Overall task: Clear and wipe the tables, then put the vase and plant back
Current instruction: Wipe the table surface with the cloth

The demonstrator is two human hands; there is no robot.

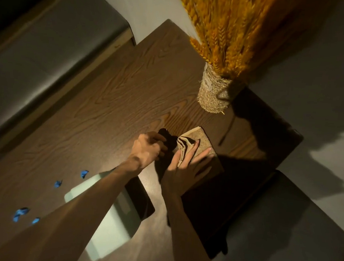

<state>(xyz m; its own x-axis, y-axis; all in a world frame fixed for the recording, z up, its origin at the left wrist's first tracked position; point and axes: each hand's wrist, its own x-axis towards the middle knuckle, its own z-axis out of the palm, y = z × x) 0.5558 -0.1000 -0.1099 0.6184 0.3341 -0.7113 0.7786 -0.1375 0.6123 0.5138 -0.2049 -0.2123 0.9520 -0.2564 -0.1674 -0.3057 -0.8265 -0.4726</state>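
Observation:
On the brown wooden table (98, 108), my right hand (182, 168) holds a folded beige cloth (199, 140). The fingers lie along the top of the cloth, and its folded edge sits between thumb and fingers. Just to its left, my left hand (147, 149) has its fingers curled round a small dark object (167, 137) that is too dim to identify. A rope-wrapped vase (213, 92) stands upright at the far right of the table. It holds a bunch of orange dried wheat (232, 26).
Several blue scraps (19, 214) lie on the near left of the table. A pale rectangular sheet (109, 234) and a dark mat (141, 198) lie under my left forearm. A grey padded bench (50, 44) runs along the left, and another seat (282, 231) is at the right.

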